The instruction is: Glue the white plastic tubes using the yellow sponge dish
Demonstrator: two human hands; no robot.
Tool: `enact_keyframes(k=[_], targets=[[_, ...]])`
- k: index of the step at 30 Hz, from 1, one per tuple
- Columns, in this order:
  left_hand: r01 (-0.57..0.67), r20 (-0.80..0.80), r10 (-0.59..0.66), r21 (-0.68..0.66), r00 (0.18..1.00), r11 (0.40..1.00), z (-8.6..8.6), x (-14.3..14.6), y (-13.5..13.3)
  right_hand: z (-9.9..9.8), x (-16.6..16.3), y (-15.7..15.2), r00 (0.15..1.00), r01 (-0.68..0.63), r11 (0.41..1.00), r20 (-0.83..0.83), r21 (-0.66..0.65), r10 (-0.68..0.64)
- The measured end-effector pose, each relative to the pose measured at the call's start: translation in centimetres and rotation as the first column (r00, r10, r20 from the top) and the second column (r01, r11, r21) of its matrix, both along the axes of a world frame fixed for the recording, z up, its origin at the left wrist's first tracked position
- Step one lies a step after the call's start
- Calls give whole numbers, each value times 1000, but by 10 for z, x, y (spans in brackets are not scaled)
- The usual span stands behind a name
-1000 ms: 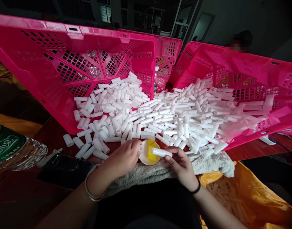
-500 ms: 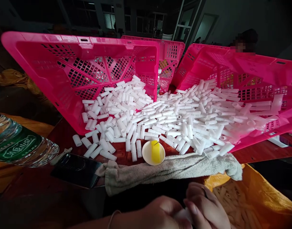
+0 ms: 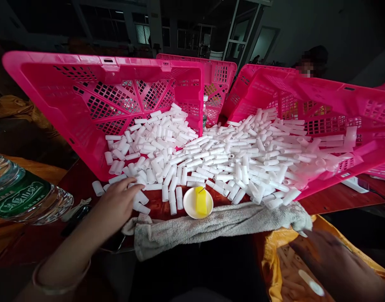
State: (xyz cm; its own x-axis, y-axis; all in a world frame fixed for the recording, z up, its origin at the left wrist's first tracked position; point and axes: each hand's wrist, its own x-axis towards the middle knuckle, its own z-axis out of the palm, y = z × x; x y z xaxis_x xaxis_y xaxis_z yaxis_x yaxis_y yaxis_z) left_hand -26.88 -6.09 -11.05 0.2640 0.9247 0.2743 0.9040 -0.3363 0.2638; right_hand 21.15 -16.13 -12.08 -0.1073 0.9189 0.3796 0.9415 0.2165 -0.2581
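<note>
My left hand reaches forward on the left, fingers apart, fingertips touching short white plastic tubes that spill from a tilted pink crate. My right hand, blurred, hovers with fingers spread over an open orange bag at lower right. A joined white tube lies in the bag just below that hand, apart from it. Longer white tubes pour from a second pink crate. A small white dish with a yellow sponge sits between my hands.
A grey towel lies along the near table edge. A clear bottle with a green label lies at far left, with a dark phone beside my arm. A third pink crate stands behind. Another person sits at the back right.
Both hands were joined low over my lap. Now the left has moved forward to the short tubes and the right has swung out over the orange bag, with a tube lying below it.
</note>
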Motion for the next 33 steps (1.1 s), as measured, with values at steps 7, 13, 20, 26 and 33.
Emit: enact_keyframes(k=[7,13,20,26,33], targets=[[100,-144,-128,-189,981,977,-16,-40,43,-4,-155,142,947,-42,936,286,-349,149],[32,10,-31,-47,999,998,0,-19,14,-18,-146,140,970,10,960,235,-279,58],[99,237,-28,-294,971,951,-17,43,-10,-32,-125,104,776,-587,802,-361,-115,517],[322,242,-283,-143,928,936,-39,90,12,-61,-141,124,828,-500,858,-223,121,514],[348,224,-308,-171,925,922,-50,105,26,-58,-134,121,713,-578,813,-526,-69,463]])
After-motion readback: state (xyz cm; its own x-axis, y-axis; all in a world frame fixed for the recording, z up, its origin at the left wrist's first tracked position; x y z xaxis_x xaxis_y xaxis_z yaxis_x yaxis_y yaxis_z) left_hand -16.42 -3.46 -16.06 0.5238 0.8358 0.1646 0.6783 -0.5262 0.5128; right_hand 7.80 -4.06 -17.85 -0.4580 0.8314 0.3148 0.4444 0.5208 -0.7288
